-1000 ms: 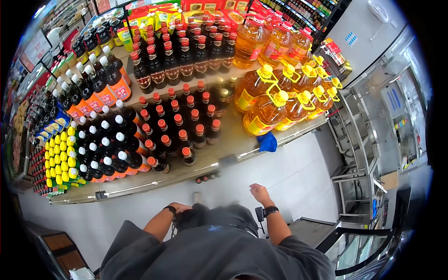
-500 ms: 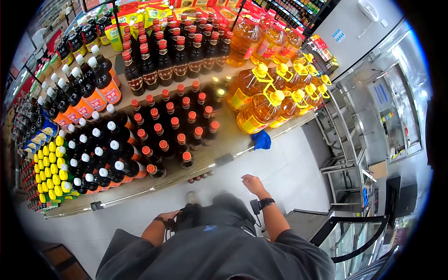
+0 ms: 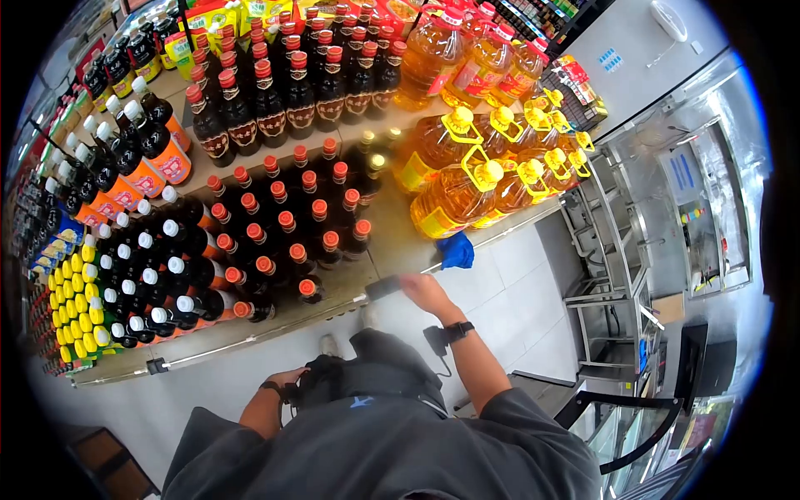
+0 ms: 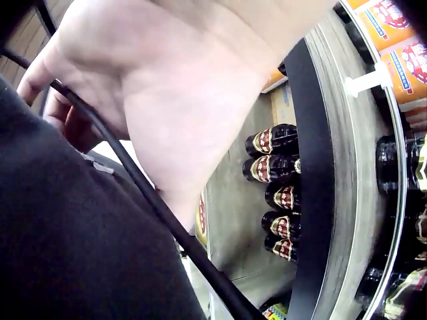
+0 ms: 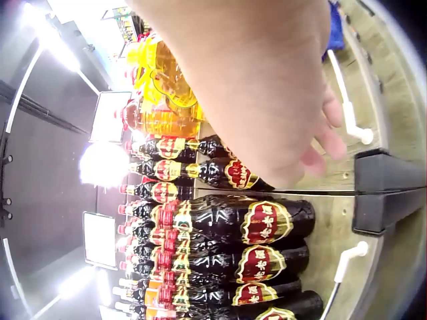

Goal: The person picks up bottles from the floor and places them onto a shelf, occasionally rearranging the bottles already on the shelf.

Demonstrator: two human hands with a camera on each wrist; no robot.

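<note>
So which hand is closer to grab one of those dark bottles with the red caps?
The right hand, probably. It is stretched out to the shelf edge, right beside the nearest red-capped dark bottles. The left hand is tucked against the person's body, far from the shelf.

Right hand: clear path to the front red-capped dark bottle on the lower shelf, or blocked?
Probably yes. The right hand is already out at the shelf edge, and the front red-capped bottle stands in the outermost row, just to its left. Nothing lies between them; its neighbours stand behind and beside it.
</note>
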